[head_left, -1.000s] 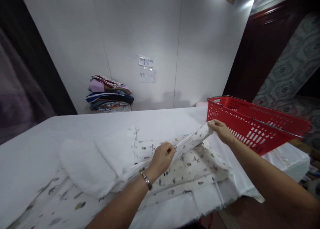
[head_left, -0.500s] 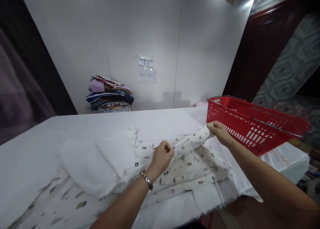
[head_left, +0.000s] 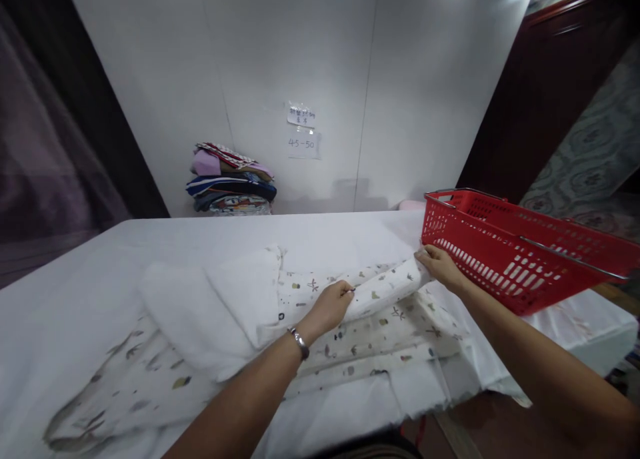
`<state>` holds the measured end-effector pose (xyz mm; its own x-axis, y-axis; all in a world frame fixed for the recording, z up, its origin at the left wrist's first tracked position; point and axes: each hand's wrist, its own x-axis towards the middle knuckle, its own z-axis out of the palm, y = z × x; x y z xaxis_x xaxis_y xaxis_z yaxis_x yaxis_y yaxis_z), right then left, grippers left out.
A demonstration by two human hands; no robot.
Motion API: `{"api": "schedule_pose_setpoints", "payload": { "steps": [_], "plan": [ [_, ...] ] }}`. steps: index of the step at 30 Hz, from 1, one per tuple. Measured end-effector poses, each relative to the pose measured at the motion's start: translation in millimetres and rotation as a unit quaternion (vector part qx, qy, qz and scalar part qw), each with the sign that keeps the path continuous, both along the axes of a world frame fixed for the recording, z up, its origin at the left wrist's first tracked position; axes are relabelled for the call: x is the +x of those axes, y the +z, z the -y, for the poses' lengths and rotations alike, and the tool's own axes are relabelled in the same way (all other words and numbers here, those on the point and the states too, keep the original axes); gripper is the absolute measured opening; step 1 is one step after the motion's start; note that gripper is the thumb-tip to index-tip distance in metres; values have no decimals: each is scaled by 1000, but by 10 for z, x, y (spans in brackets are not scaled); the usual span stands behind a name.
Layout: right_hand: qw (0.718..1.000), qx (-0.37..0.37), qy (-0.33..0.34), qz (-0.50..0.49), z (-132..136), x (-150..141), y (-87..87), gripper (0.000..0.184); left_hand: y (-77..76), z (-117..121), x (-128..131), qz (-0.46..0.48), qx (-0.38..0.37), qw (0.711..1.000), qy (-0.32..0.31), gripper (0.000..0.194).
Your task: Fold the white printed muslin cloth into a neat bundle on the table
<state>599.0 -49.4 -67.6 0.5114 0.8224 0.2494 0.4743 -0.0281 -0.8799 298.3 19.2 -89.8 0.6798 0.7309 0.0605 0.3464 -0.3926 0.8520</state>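
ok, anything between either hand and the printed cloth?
Nothing visible: the left hand and right hand both pinch the cloth directly. The basket sits beyond the right hand, not in between.

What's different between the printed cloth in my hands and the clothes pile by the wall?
The printed cloth is whitish with small scattered pictures; the clothes pile mixes purple, red and blue. The printed cloth lies spread out, partly lifted by your left hand and right hand; the clothes pile sits stacked in layers, untouched. Both are fabric.
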Motion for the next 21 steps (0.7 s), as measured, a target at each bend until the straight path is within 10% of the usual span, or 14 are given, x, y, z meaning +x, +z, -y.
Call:
{"api": "schedule_pose_setpoints", "payload": {
  "steps": [4, 12, 21],
  "plan": [
    [986, -37, 79, 139, 63, -385, 39, 20, -17, 53, 28, -26, 54, 998, 16, 21],
    [923, -153, 353, 4, 158, -1213, -71, 35, 13, 274, 69, 37, 97, 994, -28, 23],
    [913, -274, 293, 80, 331, -906, -54, 35, 63, 177, -391, -106, 118, 985, -71, 29]
  ]
}}
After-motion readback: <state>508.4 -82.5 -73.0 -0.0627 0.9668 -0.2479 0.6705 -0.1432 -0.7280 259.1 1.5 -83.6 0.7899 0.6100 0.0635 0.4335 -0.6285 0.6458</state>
